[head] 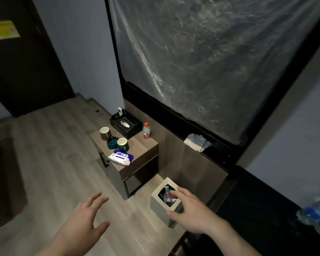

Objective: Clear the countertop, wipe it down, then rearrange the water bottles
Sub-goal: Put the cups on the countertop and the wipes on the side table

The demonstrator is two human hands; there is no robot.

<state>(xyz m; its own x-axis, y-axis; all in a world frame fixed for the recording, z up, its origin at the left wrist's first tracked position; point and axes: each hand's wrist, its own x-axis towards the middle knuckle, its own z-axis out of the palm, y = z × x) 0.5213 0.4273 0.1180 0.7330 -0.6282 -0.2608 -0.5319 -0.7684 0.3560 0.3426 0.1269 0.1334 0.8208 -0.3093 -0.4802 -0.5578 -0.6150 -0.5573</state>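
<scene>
Where wood floor (50,163) meets grey wall (85,52), a cluttered countertop (144,148) stands.

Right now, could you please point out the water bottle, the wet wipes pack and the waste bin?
water bottle (146,133), head view, on its label.
wet wipes pack (120,157), head view, on its top face.
waste bin (160,206), head view, on its front wall.

Red-capped water bottle (146,131) upright on countertop (142,147) — back corner.

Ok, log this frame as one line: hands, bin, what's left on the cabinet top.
left hand: open, over floor | right hand: open, at bin rim | cabinet top: bottle, two mugs, wipes pack
</scene>
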